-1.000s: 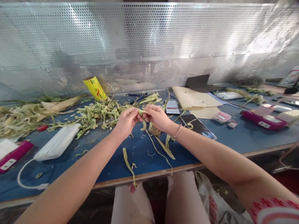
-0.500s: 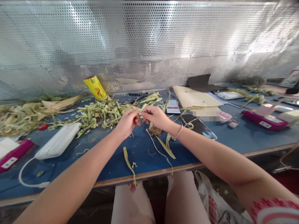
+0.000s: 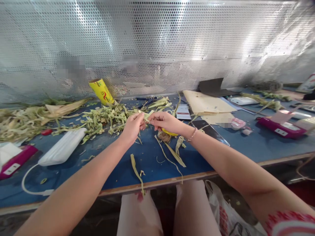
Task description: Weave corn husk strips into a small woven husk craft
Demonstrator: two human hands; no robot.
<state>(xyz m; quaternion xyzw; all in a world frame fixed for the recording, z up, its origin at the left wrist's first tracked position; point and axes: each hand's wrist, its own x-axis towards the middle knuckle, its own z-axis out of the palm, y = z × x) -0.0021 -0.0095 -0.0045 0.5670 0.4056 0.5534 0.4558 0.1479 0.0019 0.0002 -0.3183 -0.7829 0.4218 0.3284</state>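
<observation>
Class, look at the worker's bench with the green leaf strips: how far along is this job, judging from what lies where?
Looks done: a heap of shredded strips behind the hands, plus loose strips near the bench edge. In hand: left hand and right hand pinch one leaf piece between them. Left: the pile of longer leaves at far left appears untouched.

My view down on a blue worktable (image 3: 152, 165), heap of shredded green husk strips (image 3: 103, 119) just beyond my left hand (image 3: 133, 126), white power bank (image 3: 62, 147) far to its left, black phone (image 3: 209, 131) just right of my right hand (image 3: 164, 121), magenta device (image 3: 280, 127) far right
</observation>
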